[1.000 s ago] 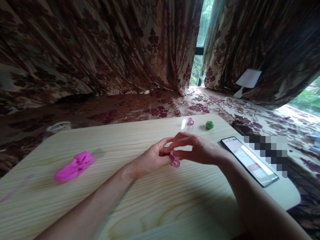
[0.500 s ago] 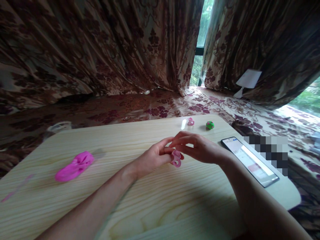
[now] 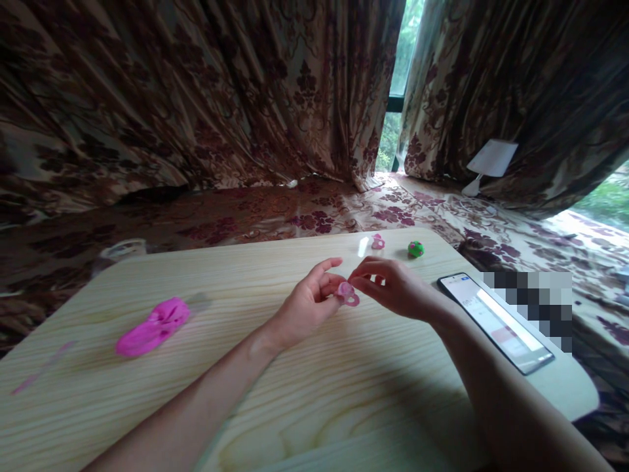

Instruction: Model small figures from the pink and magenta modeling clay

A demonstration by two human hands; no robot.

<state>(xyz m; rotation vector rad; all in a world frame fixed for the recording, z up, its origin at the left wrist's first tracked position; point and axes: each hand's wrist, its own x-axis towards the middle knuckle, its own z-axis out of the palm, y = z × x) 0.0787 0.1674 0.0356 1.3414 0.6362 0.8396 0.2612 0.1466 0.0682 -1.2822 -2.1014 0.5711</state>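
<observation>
Two bare hands at a small pink piece above a wooden table (image 3: pixel 275 406).

Big to small: patterned curtains (image 3: pixel 221 92) behind table; phone (image 3: pixel 496 322) on its right side; left hand (image 3: pixel 308 298), thumb and fingers closed on pink piece (image 3: pixel 347 293), index finger stretched out; right hand (image 3: pixel 388 282), fingertips bunched close together at the piece's edge, whether gripping it can't tell; magenta lump (image 3: pixel 153 326) on left of table; white lamp (image 3: pixel 492 158) beyond, far right; green ball-like item (image 3: pixel 415 249) near far edge, pink spots; small pink item (image 3: pixel 378 242) just left of it.
</observation>
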